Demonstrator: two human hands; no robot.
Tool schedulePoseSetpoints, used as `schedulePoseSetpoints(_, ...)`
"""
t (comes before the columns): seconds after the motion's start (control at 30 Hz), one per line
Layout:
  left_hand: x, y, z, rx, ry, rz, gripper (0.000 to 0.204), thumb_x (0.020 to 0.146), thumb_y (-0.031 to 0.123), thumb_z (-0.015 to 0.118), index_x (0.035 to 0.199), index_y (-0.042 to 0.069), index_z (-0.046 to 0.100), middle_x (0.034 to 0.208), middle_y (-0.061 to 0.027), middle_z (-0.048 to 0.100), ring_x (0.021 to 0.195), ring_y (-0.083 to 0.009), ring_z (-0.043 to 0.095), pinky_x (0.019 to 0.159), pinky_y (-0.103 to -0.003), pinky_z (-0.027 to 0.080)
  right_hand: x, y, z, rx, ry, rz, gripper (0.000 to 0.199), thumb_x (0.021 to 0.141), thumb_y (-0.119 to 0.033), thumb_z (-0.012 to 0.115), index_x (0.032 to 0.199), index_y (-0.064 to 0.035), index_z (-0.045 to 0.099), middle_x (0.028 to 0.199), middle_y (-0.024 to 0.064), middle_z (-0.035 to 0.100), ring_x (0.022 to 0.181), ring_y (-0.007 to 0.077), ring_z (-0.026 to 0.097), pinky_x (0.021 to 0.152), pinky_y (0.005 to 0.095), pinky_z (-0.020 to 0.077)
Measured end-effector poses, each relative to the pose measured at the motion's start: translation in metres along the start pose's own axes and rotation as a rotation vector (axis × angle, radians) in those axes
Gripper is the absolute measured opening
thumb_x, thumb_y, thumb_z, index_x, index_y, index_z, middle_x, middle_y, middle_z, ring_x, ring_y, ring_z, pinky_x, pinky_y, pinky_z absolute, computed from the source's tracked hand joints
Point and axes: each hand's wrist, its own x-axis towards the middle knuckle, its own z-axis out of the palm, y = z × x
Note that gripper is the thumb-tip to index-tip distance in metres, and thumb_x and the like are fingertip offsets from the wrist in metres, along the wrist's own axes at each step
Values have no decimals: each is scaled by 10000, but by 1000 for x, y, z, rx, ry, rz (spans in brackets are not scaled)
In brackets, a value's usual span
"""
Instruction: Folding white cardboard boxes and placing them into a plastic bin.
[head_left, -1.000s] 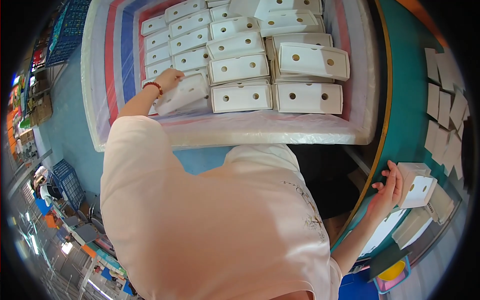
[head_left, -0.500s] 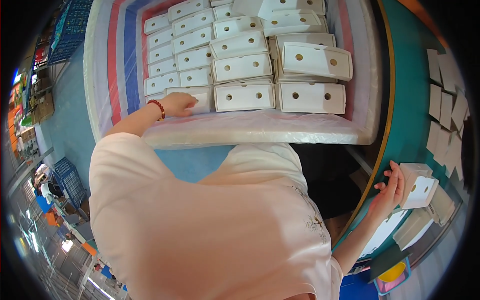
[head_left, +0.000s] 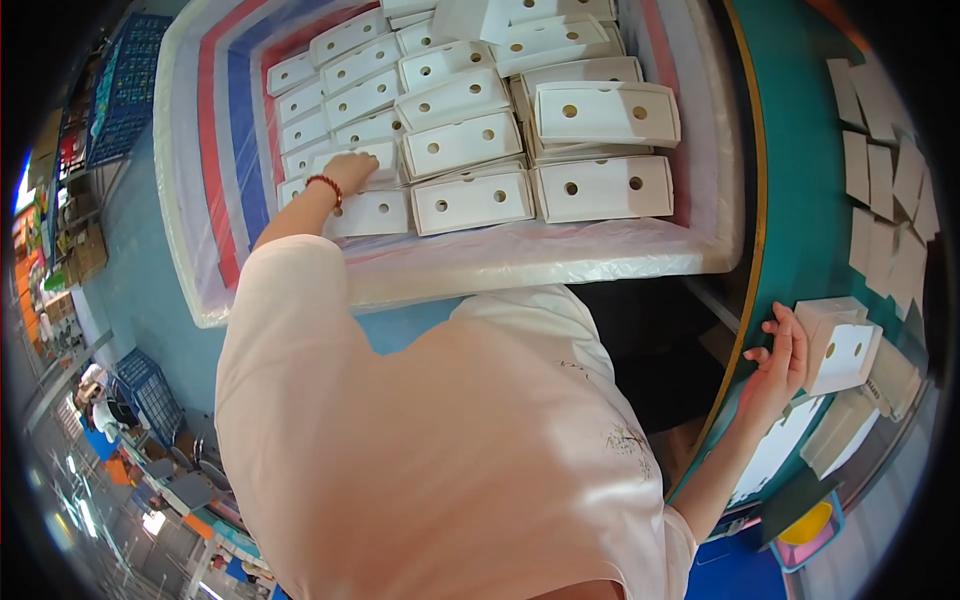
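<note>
A large bin lined with clear plastic (head_left: pixel 560 262) stands in front of me, holding stacked rows of white boxes (head_left: pixel 470 195), each with two round holes. My left hand (head_left: pixel 348 174), with a red bead bracelet at the wrist, is at the left of the front rows. Its fingers are bent over a white box (head_left: pixel 382 166), just behind another box (head_left: pixel 372 213) against the near wall. To the right, my right hand (head_left: pixel 782 360) lies at the green table's edge with its fingers apart and empty. Beside it sits a small stack of white boxes (head_left: pixel 845 350).
The green table (head_left: pixel 790 200) runs along the right, with flat white cards (head_left: pixel 880 180) laid out on it. More white cartons (head_left: pixel 840 430) lie nearer me. A yellow bowl (head_left: pixel 805 523) is in a tray at lower right. Blue crates (head_left: pixel 130 90) stand on the left floor.
My left hand has moved farther into the bin, from the front box to the one behind it. The right hand stays beside the stack on the table. The whole view has shifted slightly.
</note>
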Motion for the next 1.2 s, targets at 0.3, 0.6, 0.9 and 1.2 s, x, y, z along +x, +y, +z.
schedulePoseSetpoints(0.3,-50,26,-7,-335,300,108,259,811,133,567,1055,46,556,1074,-145,545,1036,-303,542,836,-393,479,-1,-1,-2,-7,6,-4,218,942,-171,506,1073,-28,605,1091,46,618,839,52,536,510,156,407)
schedulePoseSetpoints(0.6,-52,13,13,-170,42,32,255,711,13,646,950,23,557,1018,-149,555,943,-327,570,788,-395,492,-7,2,-4,-33,-36,-23,212,946,-149,492,1080,-29,603,1135,63,604,882,67,545,544,164,443)
schedulePoseSetpoints(0.9,-25,46,-50,-370,717,-80,230,869,154,518,1046,48,619,991,-172,628,923,-327,602,808,-403,478,-29,-56,-36,-311,17,-254,146,916,-61,519,1006,-19,625,988,75,631,755,112,600,576,201,464)
schedulePoseSetpoints(1.2,-41,268,-330,-558,1209,954,206,762,30,635,966,54,628,931,-88,626,830,-254,608,720,-327,496,-2,-45,-91,-897,358,-295,209,886,-203,604,1040,-67,568,881,28,555,797,96,554,558,207,441)
